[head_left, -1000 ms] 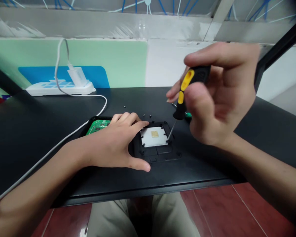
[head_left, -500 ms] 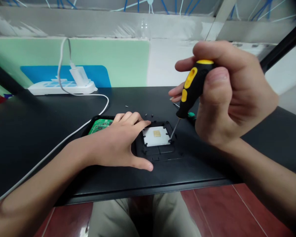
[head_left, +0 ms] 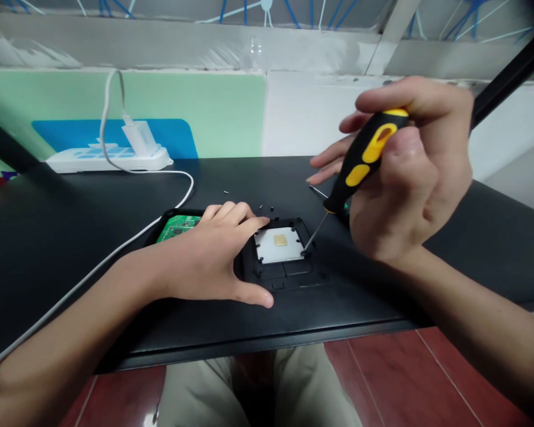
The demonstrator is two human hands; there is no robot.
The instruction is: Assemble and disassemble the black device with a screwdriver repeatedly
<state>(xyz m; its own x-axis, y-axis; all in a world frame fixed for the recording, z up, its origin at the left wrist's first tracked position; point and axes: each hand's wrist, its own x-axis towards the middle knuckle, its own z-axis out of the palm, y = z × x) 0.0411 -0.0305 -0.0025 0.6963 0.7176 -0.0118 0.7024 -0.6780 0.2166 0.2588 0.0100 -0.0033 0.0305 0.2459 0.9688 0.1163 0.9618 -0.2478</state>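
Observation:
My right hand (head_left: 413, 166) grips a black and yellow screwdriver (head_left: 360, 160) by its handle. The tip of the tilted shaft meets the lower right corner of a silver metal plate (head_left: 278, 252), which bears a small tan square pad (head_left: 280, 240). This plate sits inside a flat black plastic housing (head_left: 300, 277). My left hand (head_left: 213, 255) lies spread over the left part of the housing, its fingers reaching the upper edge and its thumb stretched out toward the front. Partly hidden beneath that hand is a green circuit board (head_left: 175, 227) in a black casing.
Small loose screws (head_left: 272, 208) lie behind the housing. A second screwdriver (head_left: 319, 191) is partly hidden behind my right hand. A white power strip (head_left: 111, 160) with a charger (head_left: 140, 137) stands at the back left. Its white cable (head_left: 129, 240) runs across the black table (head_left: 196, 332).
The screwdriver handle has turned in my right hand and leans further right, and its tip stays at the plate's corner. My left hand keeps its place on the housing.

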